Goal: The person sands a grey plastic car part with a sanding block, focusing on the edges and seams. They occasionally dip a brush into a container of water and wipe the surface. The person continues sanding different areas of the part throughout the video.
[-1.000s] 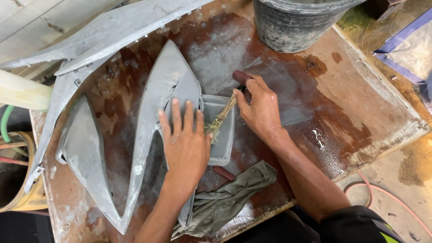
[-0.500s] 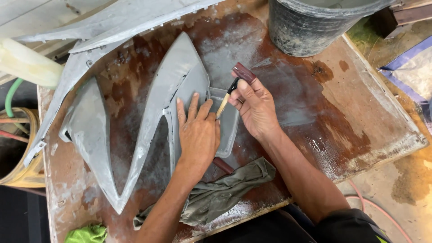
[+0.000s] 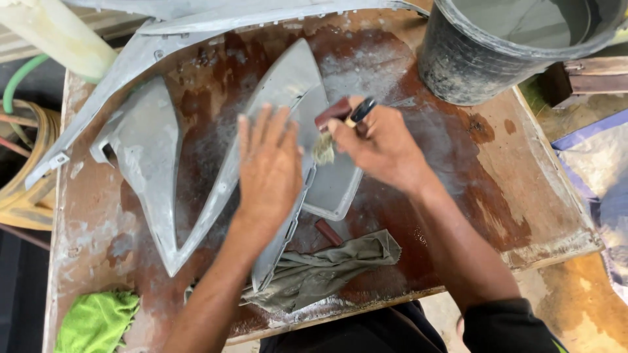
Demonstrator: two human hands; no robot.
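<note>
My left hand (image 3: pixel 269 163) lies flat, fingers spread, on a long pointed grey plastic panel (image 3: pixel 278 104) that rests on the wet brown board (image 3: pixel 458 170). My right hand (image 3: pixel 383 145) grips a small paintbrush (image 3: pixel 340 127) with a dark handle, its bristles pointing down beside the panel's edge. Just under the brush sits a shallow clear plastic tray (image 3: pixel 337 189). A second grey pointed panel (image 3: pixel 147 153) lies to the left.
A black bucket (image 3: pixel 510 52) stands at the back right. A crumpled olive rag (image 3: pixel 320 271) lies near the front edge, a green cloth (image 3: pixel 95 320) at the front left. Long grey panel strips (image 3: pixel 216 19) cross the back. Hoses (image 3: pixel 19 157) hang off the left.
The view has shifted closer. My right hand has lifted the brush out of the tray toward the panel's edge. My left hand stays pressed on the panel.
</note>
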